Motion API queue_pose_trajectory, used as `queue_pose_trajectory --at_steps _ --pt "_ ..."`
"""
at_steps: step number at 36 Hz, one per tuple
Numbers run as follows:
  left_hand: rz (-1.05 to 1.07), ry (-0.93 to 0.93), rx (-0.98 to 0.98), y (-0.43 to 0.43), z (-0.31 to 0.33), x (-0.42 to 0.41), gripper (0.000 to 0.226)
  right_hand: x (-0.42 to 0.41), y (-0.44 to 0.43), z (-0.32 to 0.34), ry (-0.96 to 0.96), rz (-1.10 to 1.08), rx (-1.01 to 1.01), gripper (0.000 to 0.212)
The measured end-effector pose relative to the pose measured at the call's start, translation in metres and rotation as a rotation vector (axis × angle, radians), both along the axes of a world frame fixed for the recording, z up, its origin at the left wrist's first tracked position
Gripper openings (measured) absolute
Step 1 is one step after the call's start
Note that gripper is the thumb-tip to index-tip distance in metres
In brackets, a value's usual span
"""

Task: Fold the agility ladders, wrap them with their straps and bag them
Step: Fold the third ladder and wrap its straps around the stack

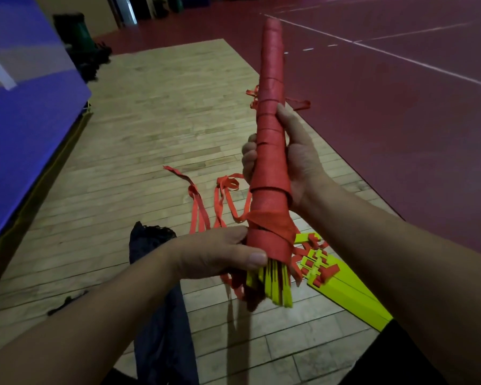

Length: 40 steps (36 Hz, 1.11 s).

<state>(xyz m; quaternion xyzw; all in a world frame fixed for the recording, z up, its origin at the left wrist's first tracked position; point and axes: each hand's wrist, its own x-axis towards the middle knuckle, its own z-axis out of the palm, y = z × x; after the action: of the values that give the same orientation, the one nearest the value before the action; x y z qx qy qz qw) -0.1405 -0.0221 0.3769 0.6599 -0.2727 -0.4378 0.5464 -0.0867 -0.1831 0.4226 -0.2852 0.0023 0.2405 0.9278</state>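
A folded agility ladder (270, 112) stands tilted in front of me, its yellow rungs bundled and wound along most of its length with red strap. Yellow rung ends (275, 284) stick out at the bottom. My right hand (295, 159) grips the bundle around its middle. My left hand (222, 254) holds the lower end, thumb pressed on the last strap turns. Loose red strap (203, 207) trails from the bundle onto the floor. A second folded ladder (342, 290) with yellow rungs and red straps lies on the floor at the right. A dark bag (161, 301) lies below my left arm.
I am over a wooden floor strip (156, 112) beside a red court floor (400, 93) with white lines. A blue mat (25, 107) rises at the left. Dark bags and a green container (81, 34) stand at the far left. A small dark cord (67, 301) lies on the wood.
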Motion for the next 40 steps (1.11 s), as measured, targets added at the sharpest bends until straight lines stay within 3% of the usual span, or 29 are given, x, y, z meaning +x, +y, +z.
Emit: queue_pose_trajectory --at_steps 4,7,11,13,16,20,22,26,30,33,36,40 --pt "-0.019 -0.224 0.325 0.006 0.018 0.003 0.12 0.001 -0.003 0.004 -0.017 -0.098 -0.234 0.044" --pt "-0.107 -0.233 0.516 0.014 0.021 0.008 0.101 0.0 -0.005 0.003 -0.124 -0.166 -0.546 0.044" --pt "-0.023 -0.191 0.505 0.019 0.018 0.011 0.068 0.0 -0.006 0.0 -0.242 -0.28 -0.761 0.043" --pt "0.079 -0.284 0.536 0.009 0.02 0.008 0.063 0.001 -0.003 -0.003 -0.32 -0.386 -0.864 0.038" --pt "0.146 -0.62 0.709 -0.006 0.019 0.002 0.071 0.0 0.007 -0.012 -0.414 -0.544 -0.99 0.039" --pt "0.228 -0.749 0.794 -0.009 0.008 0.002 0.079 -0.003 0.02 -0.018 -0.411 -0.619 -0.928 0.041" --pt "0.254 -0.737 0.756 -0.006 0.006 0.005 0.063 -0.004 0.022 -0.013 -0.366 -0.573 -0.807 0.041" --pt "0.206 -0.466 0.414 0.001 0.012 0.006 0.033 -0.001 0.008 0.002 -0.269 -0.316 -0.431 0.051" --pt "0.086 -0.247 0.219 0.008 0.02 0.004 0.051 -0.003 -0.001 0.008 -0.156 -0.023 -0.113 0.055" --pt "-0.011 -0.144 0.198 0.011 0.019 0.004 0.08 -0.002 0.001 0.001 -0.084 0.036 -0.127 0.052" --pt "-0.09 -0.095 0.301 0.012 0.019 0.006 0.082 0.001 0.006 -0.004 -0.028 0.054 -0.195 0.048" --pt "-0.238 -0.26 0.577 0.014 0.024 0.011 0.102 0.001 0.007 0.0 -0.078 0.066 -0.338 0.046"
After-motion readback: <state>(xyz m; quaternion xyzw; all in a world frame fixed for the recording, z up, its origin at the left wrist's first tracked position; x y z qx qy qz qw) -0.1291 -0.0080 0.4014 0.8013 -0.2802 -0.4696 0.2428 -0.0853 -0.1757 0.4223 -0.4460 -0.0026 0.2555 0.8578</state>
